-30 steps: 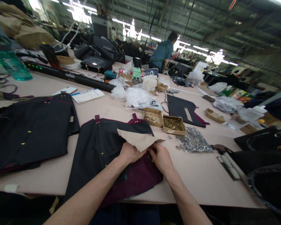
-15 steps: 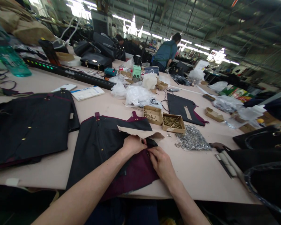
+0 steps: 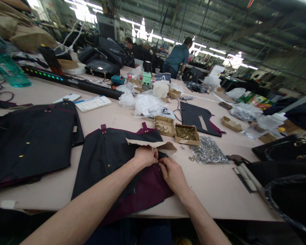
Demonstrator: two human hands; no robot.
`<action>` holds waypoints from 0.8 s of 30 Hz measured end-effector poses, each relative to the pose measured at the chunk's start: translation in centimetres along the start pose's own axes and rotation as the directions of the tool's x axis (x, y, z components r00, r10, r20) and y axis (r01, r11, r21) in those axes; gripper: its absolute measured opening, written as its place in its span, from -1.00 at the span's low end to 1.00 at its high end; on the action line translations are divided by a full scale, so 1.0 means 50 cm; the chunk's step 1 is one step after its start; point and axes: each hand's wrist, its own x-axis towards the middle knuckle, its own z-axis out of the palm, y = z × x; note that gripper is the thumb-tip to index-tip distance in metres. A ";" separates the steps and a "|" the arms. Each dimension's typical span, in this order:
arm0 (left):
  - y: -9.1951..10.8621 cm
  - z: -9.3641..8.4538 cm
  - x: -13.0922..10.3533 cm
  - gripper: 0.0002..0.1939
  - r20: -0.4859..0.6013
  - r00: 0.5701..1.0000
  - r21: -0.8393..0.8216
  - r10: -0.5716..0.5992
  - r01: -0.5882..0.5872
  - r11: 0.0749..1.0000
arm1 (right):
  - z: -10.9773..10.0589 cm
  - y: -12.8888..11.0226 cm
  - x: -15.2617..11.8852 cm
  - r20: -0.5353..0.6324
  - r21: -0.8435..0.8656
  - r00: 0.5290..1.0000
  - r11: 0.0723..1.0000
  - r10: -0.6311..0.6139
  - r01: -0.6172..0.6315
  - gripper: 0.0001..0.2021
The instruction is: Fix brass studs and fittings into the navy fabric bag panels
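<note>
A black bag panel (image 3: pixel 95 163) with a maroon lining (image 3: pixel 153 185) lies on the table in front of me, its lining side folded up at the right. My left hand (image 3: pixel 146 156) is closed on the panel's folded edge, under a stiff beige strip (image 3: pixel 168 146). Close beside it, my right hand (image 3: pixel 172 172) pinches the same edge between thumb and fingers. Whatever small part may be between the fingertips is hidden. Just beyond the hands stand a cardboard box (image 3: pixel 168 126) with a few brass pieces and another box (image 3: pixel 185 141) full of them.
A clear bag of metal parts (image 3: pixel 207 151) lies right of the boxes. More black panels (image 3: pixel 48 146) are stacked at left; another panel (image 3: pixel 192 117) lies behind. Black bags (image 3: pixel 290 180) crowd the right edge. Plastic wrap (image 3: pixel 149 105) and a notepad (image 3: pixel 94 103) lie farther back.
The view has shifted slightly, so the table things sit a little farther left. Both hands stay together at the panel's edge, with only slight finger movement. A person in the background has shifted posture.
</note>
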 end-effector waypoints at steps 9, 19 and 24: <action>-0.006 0.015 -0.007 -0.80 -0.065 0.998 0.009 0.012 -0.011 1.000 | -0.017 -0.044 0.010 0.094 -0.357 0.994 0.934 0.052 -0.015 -0.78; -0.046 0.070 -0.008 -0.55 -0.191 0.973 0.248 0.129 -0.080 0.966 | 0.008 -0.067 0.054 0.127 -0.459 0.992 0.888 0.027 0.035 -0.60; -0.098 0.120 0.009 -0.55 -0.270 0.943 0.203 0.195 -0.142 0.969 | 0.018 -0.055 0.030 0.064 -0.294 0.998 0.955 -0.008 0.027 -0.67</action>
